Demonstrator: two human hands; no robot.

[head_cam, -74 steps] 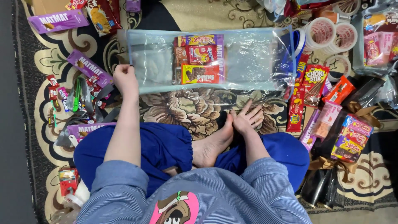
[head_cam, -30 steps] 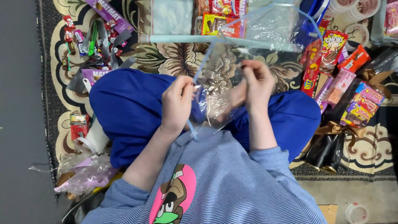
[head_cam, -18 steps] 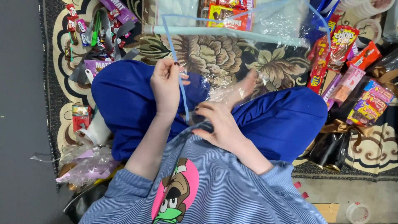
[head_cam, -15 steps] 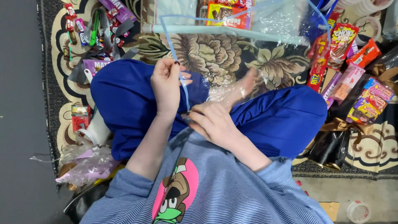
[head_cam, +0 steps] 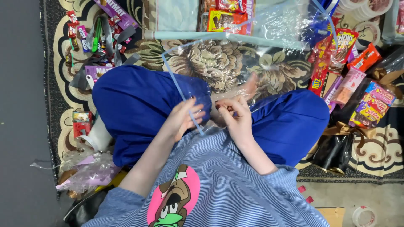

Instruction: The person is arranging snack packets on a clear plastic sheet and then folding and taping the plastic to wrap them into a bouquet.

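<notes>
Patterned floral rug (head_cam: 219, 63) on grey floor, snack packets (head_cam: 357, 84) along its right edge, left hand (head_cam: 183, 120) and right hand (head_cam: 237, 115) both pinching clear plastic bag (head_cam: 252, 50) over the lap

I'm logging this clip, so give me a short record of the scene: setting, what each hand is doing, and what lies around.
setting: person sitting cross-legged on a patterned rug
left hand: pinching the blue-edged rim of a clear plastic bag
right hand: gripping the same bag near its mouth
bag position: spread over the lap, reaching out across the rug
ahead: second clear bag holding snack packs
right side: pile of colourful snack packets
left side: small sweets and wrappers
</notes>
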